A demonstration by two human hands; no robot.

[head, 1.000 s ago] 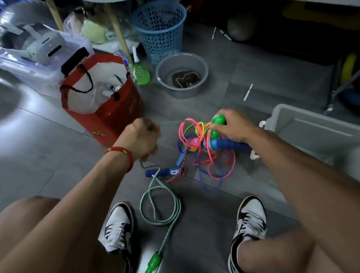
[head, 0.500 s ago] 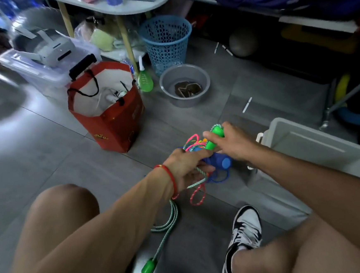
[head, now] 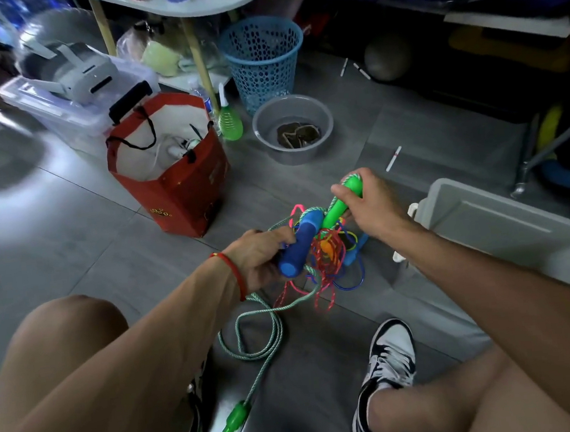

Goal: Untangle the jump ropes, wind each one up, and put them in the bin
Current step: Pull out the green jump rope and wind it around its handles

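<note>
Green braided rope (head: 256,340) is the only one that looks partly free so far: it trails out of the knot, loops on the floor (head: 74,239) between the two sneakers and ends at a green handle (head: 233,421) near the bottom edge of view. Everything else is bunched up in one tangle (head: 328,263) of pink, red, orange and blue cords, held just above the floor between both hands.

Left hand (head: 259,258) has its grip closed around a blue foam handle (head: 301,245), fingers curled under it, wrist low, forearm running out over the left knee. Right hand (head: 366,206) grips the other green handle (head: 342,204) from above, tilted so its top points away from the body. My guess is the two handles are being pulled apart on purpose, to open up the knot and see which cord goes where.

White plastic bin (head: 481,220) sits on the floor just right of the right forearm, open and close enough to drop things in. Nothing's wound yet as far as I can tell, so it's early days.
</note>
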